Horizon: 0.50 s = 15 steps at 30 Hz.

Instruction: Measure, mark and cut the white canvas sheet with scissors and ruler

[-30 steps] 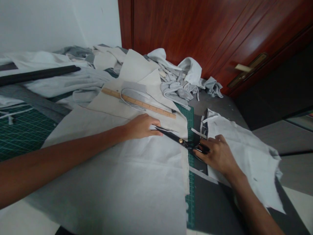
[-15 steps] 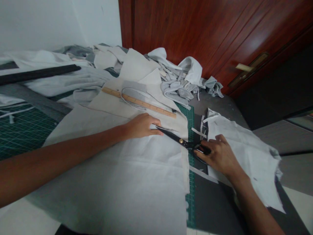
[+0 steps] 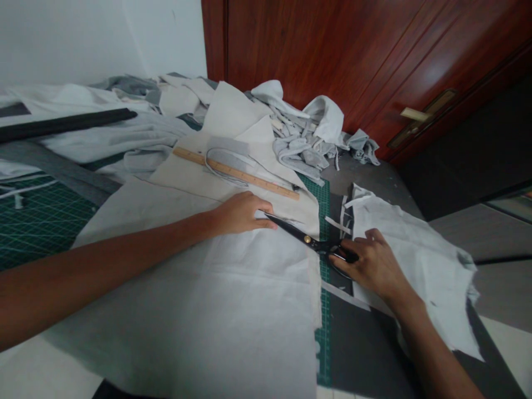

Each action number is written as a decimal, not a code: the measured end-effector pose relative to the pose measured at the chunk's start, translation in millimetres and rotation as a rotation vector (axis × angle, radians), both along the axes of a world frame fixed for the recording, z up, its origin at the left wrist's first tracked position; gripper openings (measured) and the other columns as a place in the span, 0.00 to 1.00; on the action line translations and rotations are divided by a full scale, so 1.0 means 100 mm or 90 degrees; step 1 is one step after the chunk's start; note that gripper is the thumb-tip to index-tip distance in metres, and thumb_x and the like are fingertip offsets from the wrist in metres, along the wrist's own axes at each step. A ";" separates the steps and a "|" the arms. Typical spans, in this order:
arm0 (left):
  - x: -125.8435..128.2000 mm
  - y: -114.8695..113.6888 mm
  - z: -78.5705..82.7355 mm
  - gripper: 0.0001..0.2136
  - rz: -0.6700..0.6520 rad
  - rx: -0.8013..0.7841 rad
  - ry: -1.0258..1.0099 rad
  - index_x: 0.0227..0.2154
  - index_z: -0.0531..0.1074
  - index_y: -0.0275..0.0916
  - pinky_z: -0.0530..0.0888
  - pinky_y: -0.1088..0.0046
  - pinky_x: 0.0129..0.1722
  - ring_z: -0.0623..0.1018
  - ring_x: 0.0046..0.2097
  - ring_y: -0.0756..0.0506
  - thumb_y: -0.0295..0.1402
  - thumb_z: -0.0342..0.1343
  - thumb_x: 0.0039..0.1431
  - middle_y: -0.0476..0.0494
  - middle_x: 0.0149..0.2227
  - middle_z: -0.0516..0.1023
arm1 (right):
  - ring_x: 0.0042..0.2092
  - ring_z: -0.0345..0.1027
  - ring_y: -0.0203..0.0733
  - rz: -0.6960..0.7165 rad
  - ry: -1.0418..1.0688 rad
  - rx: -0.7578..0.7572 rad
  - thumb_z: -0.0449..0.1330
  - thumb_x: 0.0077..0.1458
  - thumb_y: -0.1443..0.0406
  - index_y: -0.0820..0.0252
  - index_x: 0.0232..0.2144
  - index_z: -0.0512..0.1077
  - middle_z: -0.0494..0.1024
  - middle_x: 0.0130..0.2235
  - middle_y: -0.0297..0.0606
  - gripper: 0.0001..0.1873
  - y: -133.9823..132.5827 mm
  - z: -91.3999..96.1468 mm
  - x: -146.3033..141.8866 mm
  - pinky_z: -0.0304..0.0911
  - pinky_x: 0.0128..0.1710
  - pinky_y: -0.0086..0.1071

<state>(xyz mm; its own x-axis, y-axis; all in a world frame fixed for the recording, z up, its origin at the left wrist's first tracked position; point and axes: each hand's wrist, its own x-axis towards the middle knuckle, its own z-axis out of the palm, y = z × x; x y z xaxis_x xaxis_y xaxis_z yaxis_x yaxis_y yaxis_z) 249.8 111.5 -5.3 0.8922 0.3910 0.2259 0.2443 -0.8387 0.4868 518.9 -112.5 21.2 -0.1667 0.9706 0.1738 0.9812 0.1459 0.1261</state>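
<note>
Right hand (image 3: 372, 263) closed on the handles of the black scissors (image 3: 306, 239), long blades slanting up and left, tips just beside the left hand (image 3: 241, 214), lying flat and open on the white cloth (image 3: 187, 299) (hands apart, right hand much nearer the scissors).
</note>
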 end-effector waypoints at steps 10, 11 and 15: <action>0.00 0.00 0.00 0.14 -0.002 -0.006 -0.002 0.35 0.81 0.41 0.64 0.74 0.38 0.79 0.35 0.46 0.48 0.64 0.60 0.50 0.32 0.83 | 0.23 0.65 0.42 -0.021 -0.010 0.018 0.57 0.65 0.48 0.56 0.23 0.71 0.76 0.21 0.36 0.24 0.00 0.01 -0.02 0.53 0.41 0.43; 0.00 0.00 0.00 0.14 -0.002 -0.005 -0.002 0.35 0.81 0.41 0.64 0.74 0.38 0.79 0.35 0.46 0.48 0.64 0.60 0.50 0.32 0.83 | 0.23 0.65 0.42 -0.028 -0.008 0.023 0.57 0.64 0.49 0.55 0.22 0.71 0.77 0.21 0.37 0.24 0.00 0.02 -0.03 0.53 0.42 0.43; 0.00 0.00 -0.01 0.14 0.003 0.002 -0.003 0.35 0.81 0.41 0.64 0.73 0.39 0.79 0.37 0.46 0.47 0.64 0.60 0.50 0.33 0.83 | 0.24 0.66 0.42 -0.057 -0.009 0.032 0.60 0.61 0.50 0.56 0.21 0.72 0.78 0.22 0.37 0.22 0.00 0.05 -0.10 0.54 0.43 0.42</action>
<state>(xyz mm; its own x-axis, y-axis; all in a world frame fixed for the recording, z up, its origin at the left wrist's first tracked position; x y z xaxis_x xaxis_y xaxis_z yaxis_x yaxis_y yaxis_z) 249.9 111.2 -6.2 0.8891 0.3950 0.2312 0.2462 -0.8386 0.4860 509.3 -112.1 26.4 -0.0822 0.9717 0.2214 0.9882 0.0507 0.1445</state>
